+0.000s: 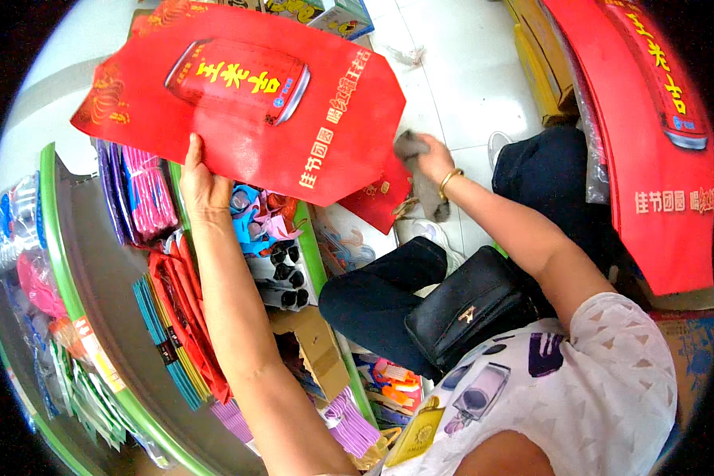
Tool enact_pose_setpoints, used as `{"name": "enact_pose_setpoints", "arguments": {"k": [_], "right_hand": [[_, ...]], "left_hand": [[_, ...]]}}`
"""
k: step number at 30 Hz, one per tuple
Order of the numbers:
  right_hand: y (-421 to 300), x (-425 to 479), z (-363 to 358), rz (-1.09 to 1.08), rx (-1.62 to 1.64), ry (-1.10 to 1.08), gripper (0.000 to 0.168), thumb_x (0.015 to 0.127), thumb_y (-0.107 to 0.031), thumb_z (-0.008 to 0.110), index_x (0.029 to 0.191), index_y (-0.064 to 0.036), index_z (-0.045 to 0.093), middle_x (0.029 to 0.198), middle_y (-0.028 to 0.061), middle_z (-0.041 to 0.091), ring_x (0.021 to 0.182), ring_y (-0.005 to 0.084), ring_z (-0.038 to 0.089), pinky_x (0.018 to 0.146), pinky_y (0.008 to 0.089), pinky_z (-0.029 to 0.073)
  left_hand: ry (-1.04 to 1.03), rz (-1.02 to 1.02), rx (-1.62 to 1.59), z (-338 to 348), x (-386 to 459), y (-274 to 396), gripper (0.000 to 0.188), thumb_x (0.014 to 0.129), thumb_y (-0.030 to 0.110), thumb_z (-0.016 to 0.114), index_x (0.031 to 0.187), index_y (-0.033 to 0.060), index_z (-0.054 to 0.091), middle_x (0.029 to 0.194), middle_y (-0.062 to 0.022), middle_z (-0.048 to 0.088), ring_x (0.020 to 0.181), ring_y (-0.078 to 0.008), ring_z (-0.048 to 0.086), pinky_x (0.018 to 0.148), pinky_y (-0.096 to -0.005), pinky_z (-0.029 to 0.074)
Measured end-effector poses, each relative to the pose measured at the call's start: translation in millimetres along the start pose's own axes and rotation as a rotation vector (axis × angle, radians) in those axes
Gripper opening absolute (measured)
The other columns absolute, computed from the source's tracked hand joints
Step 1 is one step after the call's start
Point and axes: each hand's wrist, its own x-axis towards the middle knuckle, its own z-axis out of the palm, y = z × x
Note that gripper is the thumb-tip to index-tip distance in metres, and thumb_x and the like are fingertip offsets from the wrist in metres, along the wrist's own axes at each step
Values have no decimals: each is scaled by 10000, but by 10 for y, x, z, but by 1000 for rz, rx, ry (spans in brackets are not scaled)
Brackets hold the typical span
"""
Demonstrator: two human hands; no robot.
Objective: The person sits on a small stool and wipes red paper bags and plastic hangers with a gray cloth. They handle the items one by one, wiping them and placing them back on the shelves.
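Note:
My left hand [205, 187] grips the lower edge of a flat red printed bag or sheet [238, 140], with the thumb on its front. Pictured on it are a drink can, lanterns and yellow and white writing. My right hand [435, 159] holds a grey cloth [428, 189], bunched at the fingers and hanging down beside the sheet's right end. A second red piece [381, 199] shows below that end, partly hidden. A black handbag [470, 306] lies against my lap.
On the left, green-edged shelves [62, 238] hold packaged goods, folded red bags [184, 315] and a pink bundle [149, 196]. An open cardboard box [321, 351] sits among the goods. Another red printed sheet [642, 149] stands at right, near yellow boxes [538, 71] on the tiled floor [470, 77].

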Motion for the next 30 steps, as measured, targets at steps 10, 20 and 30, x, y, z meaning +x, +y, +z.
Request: {"name": "enact_pose_setpoints", "arguments": {"k": [10, 20, 30], "right_hand": [[-616, 465, -413, -421, 149, 465, 468, 736, -17, 616, 1189, -69, 508, 1135, 136, 517, 1062, 255, 504, 922, 315, 393], [-1148, -347, -282, -688, 195, -444, 481, 648, 26, 525, 1116, -73, 573, 1061, 121, 575, 1034, 258, 534, 929, 320, 400], [-1113, -151, -314, -72, 518, -793, 488, 707, 35, 571, 1187, -47, 534, 1120, 73, 560, 1017, 158, 520, 889, 280, 414]], "left_hand": [[7, -55, -45, -205, -60, -248, 321, 906, 139, 478, 1209, 36, 455, 1182, -131, 537, 1067, -260, 531, 931, -419, 430], [-13, 101, 44, -46, -47, -358, 348, 903, 120, 477, 1241, 54, 424, 1202, -119, 521, 1084, -254, 520, 926, -431, 432], [-97, -61, -139, -244, -131, -284, 375, 897, 156, 497, 1243, 28, 428, 1253, -123, 488, 1138, -271, 481, 975, -456, 377]]}}
